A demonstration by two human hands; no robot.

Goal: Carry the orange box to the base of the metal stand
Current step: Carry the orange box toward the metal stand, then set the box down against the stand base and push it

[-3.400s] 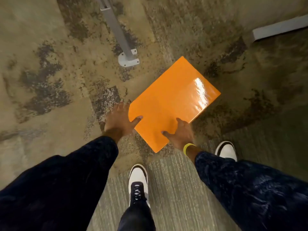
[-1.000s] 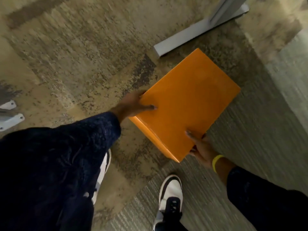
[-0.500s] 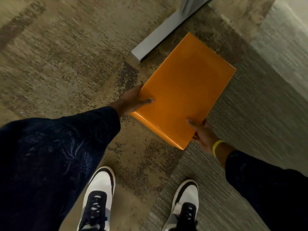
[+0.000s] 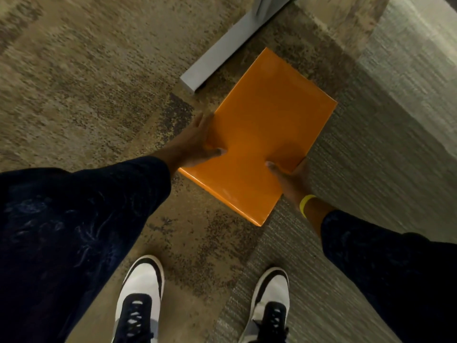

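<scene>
A flat, glossy orange box (image 4: 262, 129) is held above the carpet, tilted with its far corner toward the top of the view. My left hand (image 4: 195, 144) grips its left edge, thumb on top. My right hand (image 4: 290, 175), with a yellow wristband, grips the near right edge, thumb on the lid. The grey metal stand's flat base bar (image 4: 217, 58) lies on the floor just beyond the box's far left side, and its upright rises out of view at the top.
Both my feet in white and black shoes (image 4: 141, 293) stand on the floor below the box. Mottled tan carpet (image 4: 86, 82) covers the left; a ribbed grey carpet strip (image 4: 371, 157) runs along the right.
I have walked and turned with the box from a bolted pole foot to the stand's base bar. In the last second the bar has come nearer, and both feet now stand side by side.
</scene>
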